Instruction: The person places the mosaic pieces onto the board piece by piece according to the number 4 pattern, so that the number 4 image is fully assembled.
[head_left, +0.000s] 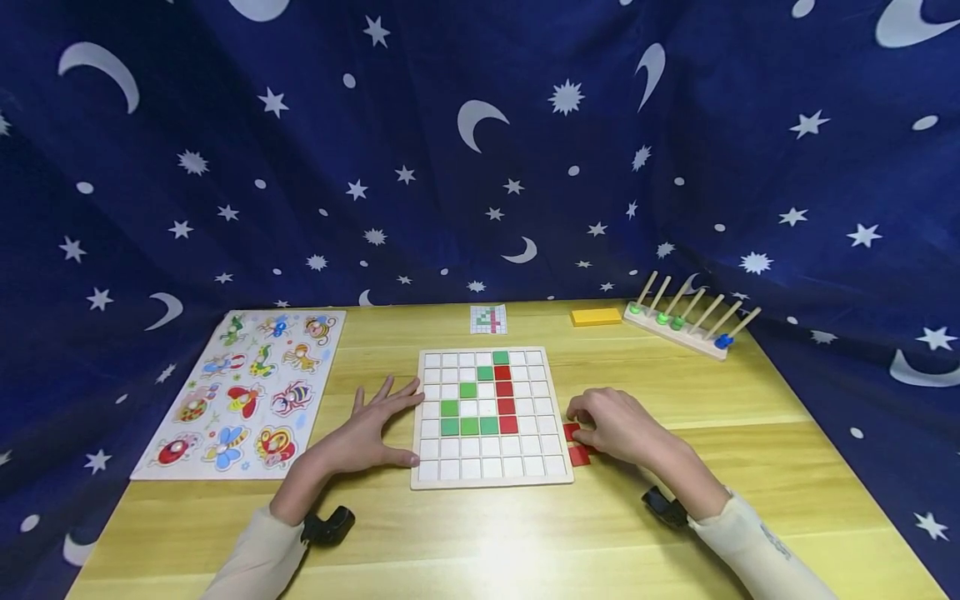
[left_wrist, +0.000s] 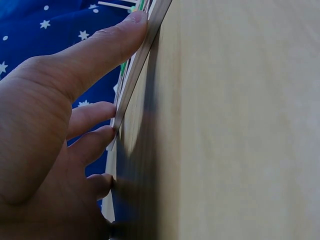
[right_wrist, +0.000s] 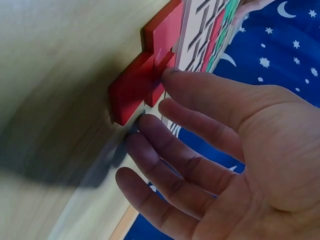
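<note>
A wooden grid board (head_left: 457,485) lies on the table with white squares and green and red square tiles that form a figure 4. My left hand (head_left: 363,437) is spread along its left side, thumb and fingertips touching the frame (left_wrist: 131,80). Just off the board's right edge, my right hand (head_left: 622,425) bends over loose red tiles (head_left: 579,456). In the right wrist view, the thumb and index finger pinch one red tile (right_wrist: 159,87), while two other red tiles (right_wrist: 132,90) lie against it. The remaining fingers of that hand are loosely bent.
Behind the board lies a small pattern card (head_left: 488,320). An insect puzzle board (head_left: 330,392) is at the left. A yellow block (head_left: 596,317) and a rack of pegs (head_left: 675,333) with green and blue rings stand at the back right, before a starry blue cloth (head_left: 420,150).
</note>
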